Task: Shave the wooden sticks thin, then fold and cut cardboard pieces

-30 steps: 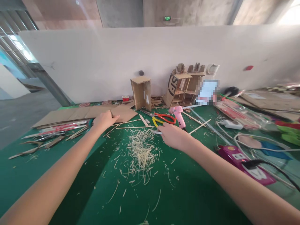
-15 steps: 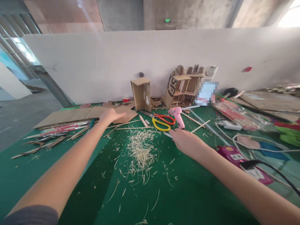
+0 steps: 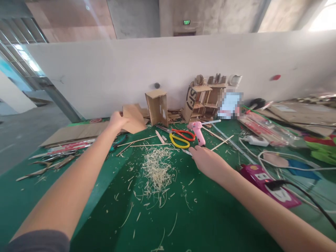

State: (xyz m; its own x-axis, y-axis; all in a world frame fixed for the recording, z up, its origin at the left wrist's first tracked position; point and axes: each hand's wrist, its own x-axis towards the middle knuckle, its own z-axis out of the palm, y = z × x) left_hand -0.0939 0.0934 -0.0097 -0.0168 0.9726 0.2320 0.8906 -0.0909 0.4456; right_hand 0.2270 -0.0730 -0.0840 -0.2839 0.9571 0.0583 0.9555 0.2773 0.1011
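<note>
My left hand point(image 3: 117, 122) pinches a brown cardboard piece point(image 3: 135, 120) by its left edge and holds it tilted up near the back of the table. My right hand point(image 3: 206, 159) is closed around a craft knife point(image 3: 187, 152); only its pale blade end shows past the fingers, the rest being hidden. Just beyond that hand are a pink glue gun point(image 3: 198, 134) and scissors point(image 3: 180, 141) with one red and one yellow handle. Pale wood shavings point(image 3: 157, 168) lie heaped between my arms.
A cardboard box point(image 3: 157, 106) and a small cardboard shelf point(image 3: 193, 101) stand against the white partition point(image 3: 118, 73). Thin sticks point(image 3: 147, 145) lie behind the shavings. At right are a purple power strip point(image 3: 271, 187), cables and plastic packs point(image 3: 265, 127). Flat cardboard point(image 3: 70, 133) lies left.
My left hand has taken hold of the cardboard piece, lifted it off the pile and tilted it up. My right hand stays in nearly the same place with the knife.
</note>
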